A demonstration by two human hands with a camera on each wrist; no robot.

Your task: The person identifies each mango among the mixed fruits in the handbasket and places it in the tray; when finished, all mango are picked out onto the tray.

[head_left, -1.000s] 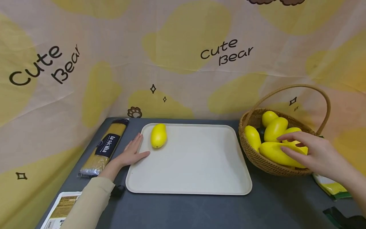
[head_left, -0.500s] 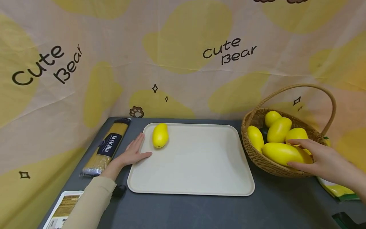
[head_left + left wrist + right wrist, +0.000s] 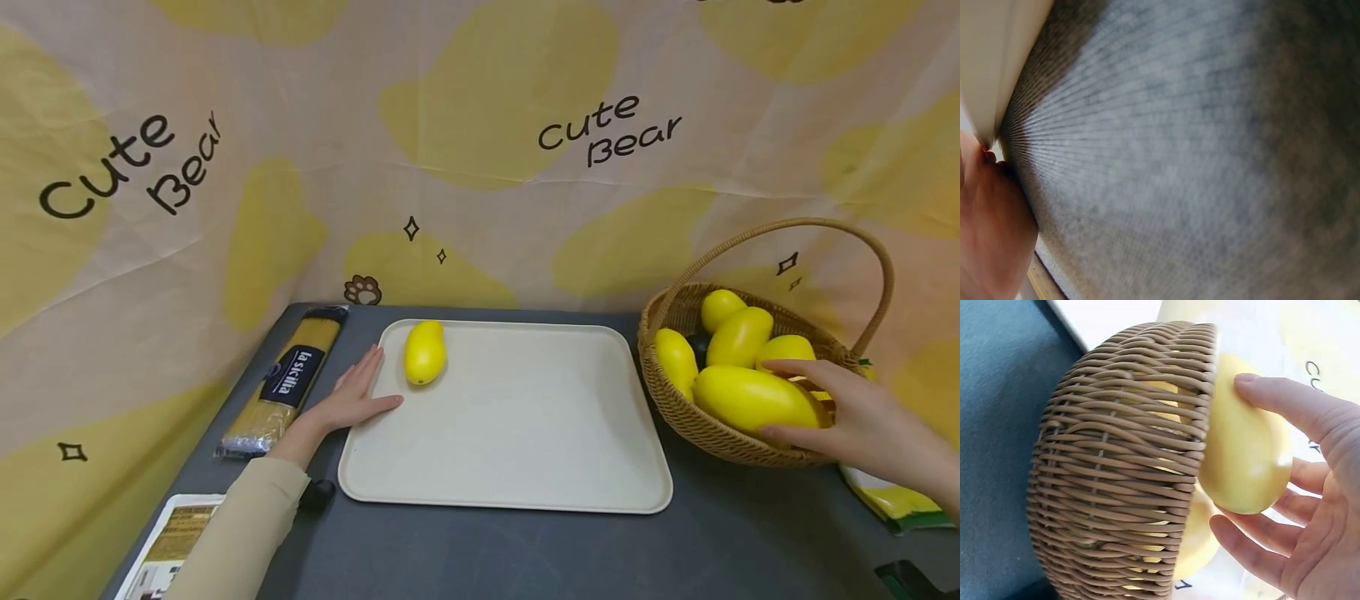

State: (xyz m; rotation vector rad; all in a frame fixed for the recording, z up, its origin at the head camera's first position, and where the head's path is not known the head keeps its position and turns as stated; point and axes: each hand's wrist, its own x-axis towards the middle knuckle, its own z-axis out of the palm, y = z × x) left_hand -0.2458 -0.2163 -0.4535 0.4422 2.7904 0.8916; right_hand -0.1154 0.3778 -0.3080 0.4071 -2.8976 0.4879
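On the right in the head view, my right hand (image 3: 862, 408) holds a yellow mango (image 3: 757, 398) at the front of a wicker basket (image 3: 697, 429). The right wrist view shows the thumb on one side of this mango (image 3: 1244, 444) and bent fingers on its other side, above the basket rim (image 3: 1200, 406). Several more yellow mangoes fill the basket, with a dark round item (image 3: 699, 346) among them. My left hand (image 3: 352, 402) rests with straight fingers on the left edge of a white tray (image 3: 517, 425). Near its fingertips, a single mango (image 3: 424, 353) lies on the tray.
A pack of spaghetti (image 3: 291, 375) lies left of the tray. Closer in is a white-edged packet (image 3: 168, 542), partly behind the left sleeve. The basket handle (image 3: 810, 222) arches high. A green and yellow bag (image 3: 900, 500) lies beneath the right forearm.
My right hand has lowered onto the front mango, its thumb and fingers now around that mango's end. The view has shifted slightly; my left hand stays on the tray edge.
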